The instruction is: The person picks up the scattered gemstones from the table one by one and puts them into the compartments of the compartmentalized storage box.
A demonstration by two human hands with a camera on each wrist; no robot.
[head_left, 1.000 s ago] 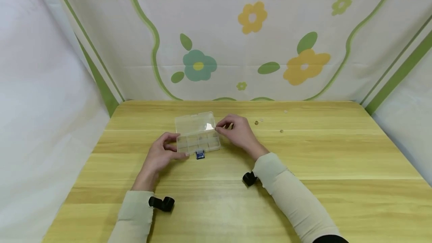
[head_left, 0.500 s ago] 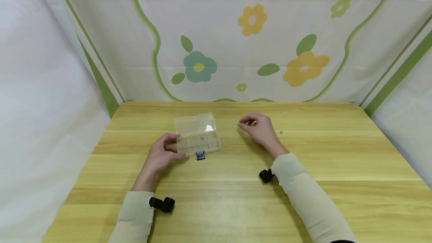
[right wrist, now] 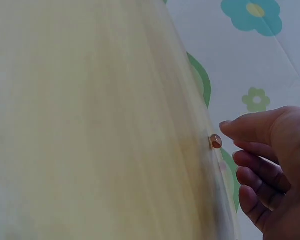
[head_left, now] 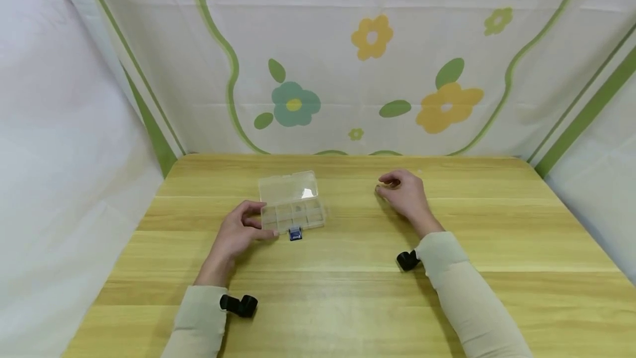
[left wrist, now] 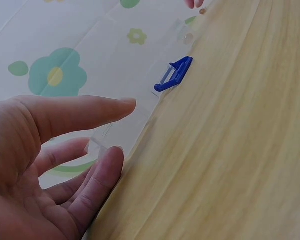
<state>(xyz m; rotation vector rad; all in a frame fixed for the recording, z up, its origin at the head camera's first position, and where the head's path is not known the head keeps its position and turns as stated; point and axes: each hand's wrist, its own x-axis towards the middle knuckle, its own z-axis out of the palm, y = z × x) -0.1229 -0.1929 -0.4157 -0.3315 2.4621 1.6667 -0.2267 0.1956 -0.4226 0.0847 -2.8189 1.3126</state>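
Note:
A clear plastic compartment box point(head_left: 292, 215) stands on the table with its lid point(head_left: 288, 188) raised toward the back. Its blue latch point(left wrist: 175, 75) faces the front. My left hand point(head_left: 238, 231) holds the box's left end, thumb along the front corner and fingers at the back. A small item, too small to identify, sits in one compartment. To the right of the box, my right hand point(head_left: 404, 195) is beside a small glossy brown bead point(right wrist: 216, 141). Thumb and index fingertips are close to the bead; in the right wrist view a narrow gap shows between.
A faint pale bead point(head_left: 420, 170) lies behind the right hand. The wooden table point(head_left: 318, 303) meets a white floral curtain point(head_left: 338, 59) at its back edge. Black wrist cameras are strapped to both sleeves.
My right hand has moved from the box's right end across to the brown bead on the right, and its fingers have parted a little. The left hand and the box have stayed put.

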